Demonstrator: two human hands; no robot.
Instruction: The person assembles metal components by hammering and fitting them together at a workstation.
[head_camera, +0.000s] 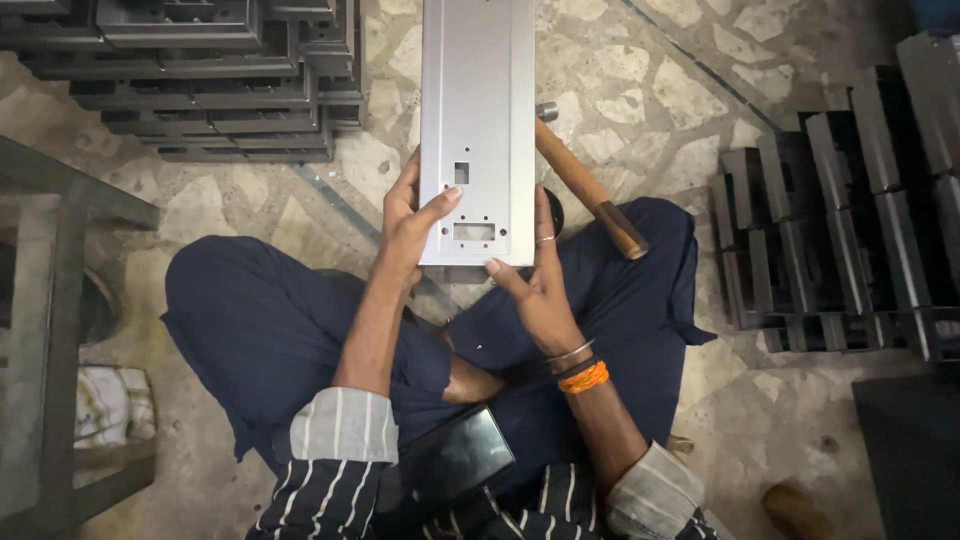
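Head view: a seated person worked over crossed legs.
Left hand (410, 225): gripped the panel's left edge.
Right hand (540, 280): clasped its lower right edge.
Metal panel (478, 120): grey, held above the lap.
Hammer (585, 185): behind the panel.
Stacked trays (220, 80): farther left.

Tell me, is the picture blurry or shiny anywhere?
In the head view, the grey metal panel held by the left hand and right hand is sharp, with a soft sheen and no harsh glare; the hammer looks clear; the dark stacked trays at the top left sit in dimmer light.
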